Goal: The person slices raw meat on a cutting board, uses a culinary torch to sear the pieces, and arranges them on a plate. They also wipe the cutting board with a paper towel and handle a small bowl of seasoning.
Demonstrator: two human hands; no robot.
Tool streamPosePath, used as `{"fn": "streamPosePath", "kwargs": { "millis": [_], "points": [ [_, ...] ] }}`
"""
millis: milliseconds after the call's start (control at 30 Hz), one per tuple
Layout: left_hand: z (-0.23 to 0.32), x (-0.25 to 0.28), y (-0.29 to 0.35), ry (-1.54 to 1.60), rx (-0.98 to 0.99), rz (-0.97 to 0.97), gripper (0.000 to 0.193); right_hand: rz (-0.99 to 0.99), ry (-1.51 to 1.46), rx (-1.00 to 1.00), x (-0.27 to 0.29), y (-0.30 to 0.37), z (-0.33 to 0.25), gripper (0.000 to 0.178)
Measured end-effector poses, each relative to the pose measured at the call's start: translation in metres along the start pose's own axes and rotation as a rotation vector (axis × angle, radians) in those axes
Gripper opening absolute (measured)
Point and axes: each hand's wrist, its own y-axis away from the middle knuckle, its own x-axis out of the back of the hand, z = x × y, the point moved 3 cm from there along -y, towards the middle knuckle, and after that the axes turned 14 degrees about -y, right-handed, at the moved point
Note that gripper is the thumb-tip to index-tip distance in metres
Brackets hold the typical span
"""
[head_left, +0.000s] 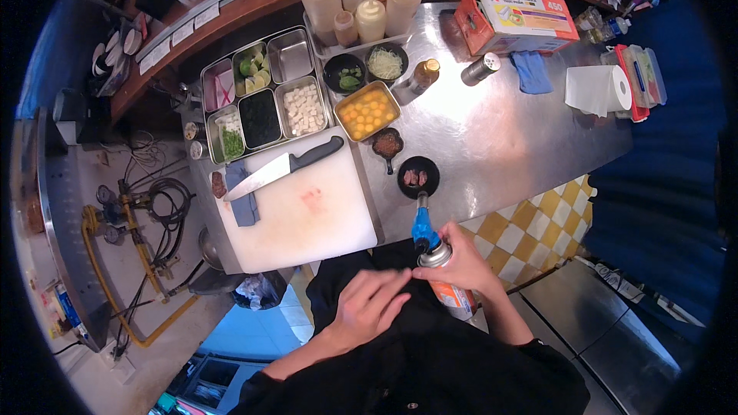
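Overhead fisheye view of the bench [500, 134], as I receive it at my remote station. The right hand [467, 261] is wrapped around the upper part of the canister [455, 301] of a gas torch [423, 229], which I see tilted with its blue head pointing away from the body. The nozzle tip overlaps the near rim of a small black bowl [430, 186]; I cannot tell whether the two touch. Inside the bowl, set near the bench's front edge, lie small pinkish-brown meat pieces [414, 177]. The left hand [363, 303], slightly blurred, has its fingers loosely extended, their tips just beside the canister; I cannot tell whether they make contact.

To the left I note a white cutting board [307, 219] with a faint reddish stain. On it a black-handled knife [286, 164] lies with its blade across a blue-grey cloth [246, 210]; a brown piece of meat [219, 184] sits near the blade's tip. Beyond the black bowl stand a small black pan [387, 143] of reddish-brown seasoning and a metal tray [356, 138] of egg yolks [369, 111].
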Motion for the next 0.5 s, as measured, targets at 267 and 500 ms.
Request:
{"fn": "streamPosePath", "kwargs": {
  "millis": [267,500],
  "points": [
    [-0.018,-0.021,-0.049,-0.034,-0.232,0.107,0.044,0.002,-0.075,0.047,-0.009,0.014,-0.026,0.084],
    [-0.029,-0.044,-0.048,-0.104,-0.186,0.241,0.041,-0.007,-0.208,0.098,-0.012,0.001,-0.013,0.074]
  ]
}}
